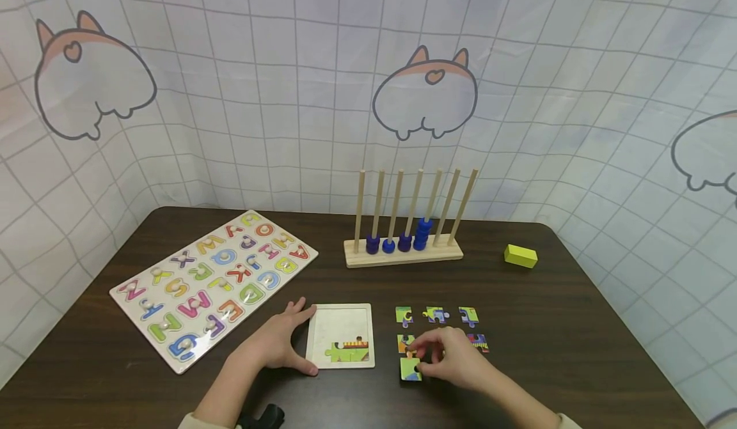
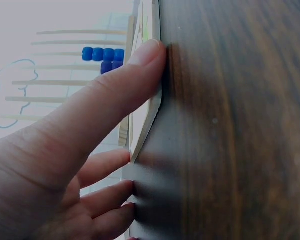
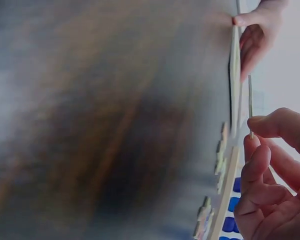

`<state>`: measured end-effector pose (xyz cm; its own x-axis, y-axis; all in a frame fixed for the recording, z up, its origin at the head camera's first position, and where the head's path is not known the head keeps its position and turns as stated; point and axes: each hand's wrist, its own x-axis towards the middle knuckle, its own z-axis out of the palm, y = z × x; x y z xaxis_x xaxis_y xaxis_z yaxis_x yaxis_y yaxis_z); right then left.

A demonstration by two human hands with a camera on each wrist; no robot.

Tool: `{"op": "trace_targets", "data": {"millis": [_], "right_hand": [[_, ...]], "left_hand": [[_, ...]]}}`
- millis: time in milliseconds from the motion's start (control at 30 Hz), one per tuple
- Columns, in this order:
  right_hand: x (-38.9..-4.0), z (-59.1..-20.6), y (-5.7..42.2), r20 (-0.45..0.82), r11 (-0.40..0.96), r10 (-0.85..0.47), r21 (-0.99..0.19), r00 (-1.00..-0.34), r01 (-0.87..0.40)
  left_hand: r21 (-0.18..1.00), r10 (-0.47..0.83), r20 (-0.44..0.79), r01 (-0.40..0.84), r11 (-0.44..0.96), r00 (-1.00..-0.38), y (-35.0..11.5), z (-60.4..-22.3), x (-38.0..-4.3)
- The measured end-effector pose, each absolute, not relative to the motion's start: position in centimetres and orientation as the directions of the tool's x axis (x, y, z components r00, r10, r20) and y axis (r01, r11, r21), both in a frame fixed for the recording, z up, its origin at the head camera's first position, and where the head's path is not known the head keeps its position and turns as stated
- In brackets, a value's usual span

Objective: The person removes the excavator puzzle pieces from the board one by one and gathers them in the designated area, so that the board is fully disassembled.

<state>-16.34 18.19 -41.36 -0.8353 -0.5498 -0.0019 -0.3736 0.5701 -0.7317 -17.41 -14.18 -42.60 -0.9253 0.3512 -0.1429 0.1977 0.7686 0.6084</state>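
Note:
My right hand [image 1: 451, 357] pinches a green jigsaw puzzle piece [image 1: 409, 371] by its edge; in the right wrist view the piece [image 3: 250, 102] appears edge-on, raised off the table. My left hand [image 1: 282, 338] has its fingers spread along the left side of the square puzzle tray [image 1: 336, 320], thumb at the lower corner and a fingertip at the upper one. Joined pieces [image 1: 349, 353] with green ground and a striped strip lie in the tray's lower right. Loose pieces lie right of it, including a green-blue piece [image 1: 436, 314]; my right hand partly covers the lower row.
A pale alphabet board [image 1: 190, 272] with colourful knobbed letters lies at the left. Behind the tray stands a wooden peg stand [image 1: 403, 257] with blue and purple beads. A yellow-green block [image 1: 521, 256] sits at the back right. A black object [image 1: 269, 416] is beside the left forearm.

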Motion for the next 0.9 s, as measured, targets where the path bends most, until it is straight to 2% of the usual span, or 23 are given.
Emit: {"op": "trace_targets", "data": {"millis": [233, 900], "right_hand": [[-16.1, -42.4, 18.6, -0.047, 0.596, -0.556, -0.719, -0.830, -0.358], [-16.2, -42.7, 18.5, -0.063, 0.585, -0.559, -0.736, -0.826, -0.340]], "left_hand": [[0.600, 0.358, -0.137, 0.210, 0.772, -0.924, -14.2, -42.7, -17.5], [0.600, 0.365, -0.121, 0.225, 0.767, -0.923, -14.2, -42.9, -17.6]]}}
